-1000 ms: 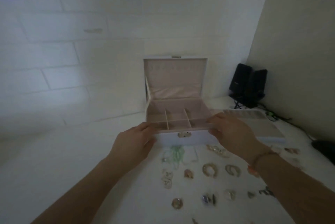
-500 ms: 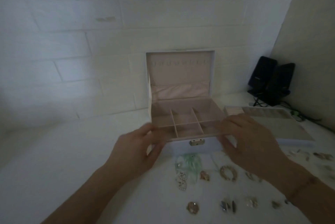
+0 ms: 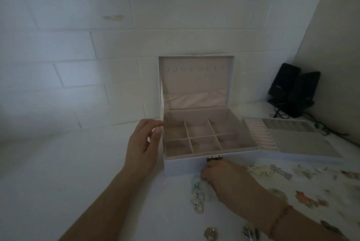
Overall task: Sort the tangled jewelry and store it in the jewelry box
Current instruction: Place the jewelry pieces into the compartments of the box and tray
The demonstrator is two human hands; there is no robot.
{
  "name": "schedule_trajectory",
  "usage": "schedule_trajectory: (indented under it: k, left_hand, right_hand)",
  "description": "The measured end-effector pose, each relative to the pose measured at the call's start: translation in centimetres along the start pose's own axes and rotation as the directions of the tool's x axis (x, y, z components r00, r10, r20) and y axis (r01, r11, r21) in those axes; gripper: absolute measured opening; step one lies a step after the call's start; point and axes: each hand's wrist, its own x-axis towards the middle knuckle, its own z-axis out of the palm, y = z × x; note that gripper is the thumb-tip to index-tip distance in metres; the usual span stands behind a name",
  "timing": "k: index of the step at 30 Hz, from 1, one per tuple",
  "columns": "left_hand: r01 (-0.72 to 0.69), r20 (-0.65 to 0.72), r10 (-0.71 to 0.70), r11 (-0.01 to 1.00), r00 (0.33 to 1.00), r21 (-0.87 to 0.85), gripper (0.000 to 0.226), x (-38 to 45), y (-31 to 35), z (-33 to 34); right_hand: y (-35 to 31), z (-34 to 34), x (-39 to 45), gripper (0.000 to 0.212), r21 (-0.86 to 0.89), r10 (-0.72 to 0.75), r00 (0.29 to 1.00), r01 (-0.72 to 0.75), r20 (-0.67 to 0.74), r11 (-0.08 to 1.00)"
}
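Note:
A white jewelry box (image 3: 185, 164) stands open on the table, its lid upright and its pale pink compartments holding nothing. My left hand (image 3: 143, 146) hovers beside the box's left wall, fingers relaxed, not holding anything. My right hand (image 3: 224, 179) is down on the table just in front of the box, below its metal clasp (image 3: 214, 157), with its fingers curled over a pale green tangled piece (image 3: 200, 184). Pearl-set pieces (image 3: 198, 201) lie just below that hand. Whether the fingers grip the green piece is hidden.
A removable tray (image 3: 288, 139) with ring rolls lies right of the box. Several loose jewelry pieces are scattered over the table at the right (image 3: 307, 199) and front (image 3: 210, 234). Two black speakers (image 3: 292, 88) stand in the back corner, with cables trailing. A white brick wall is behind.
My right hand left the box's front right corner and dropped onto the green tangle in front. My left hand let go of the front corner and shifted along the left side.

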Motion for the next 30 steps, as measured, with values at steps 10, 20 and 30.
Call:
schedule_trajectory:
  k: [10,20,30]
  left_hand:
    - [0.028,-0.017,-0.03,0.993,0.999,-0.111,0.041,0.1,-0.5,0.1]
    - [0.104,0.01,-0.104,0.977,0.995,-0.185,0.045,0.0,-0.9,0.5]
    - [0.167,0.026,-0.165,0.968,0.986,-0.185,0.052,0.1,-0.9,0.6]
  right_hand:
    - [0.5,-11.2,2.8,0.014,0.703,0.122,0.94,0.149,-0.32,0.695]
    - [0.1,-8.1,8.4,0.015,0.579,0.153,0.943,0.05,-0.296,0.814]
    - [1.1,-8.0,7.7,0.015,0.645,0.201,0.905,0.098,-0.374,0.758]
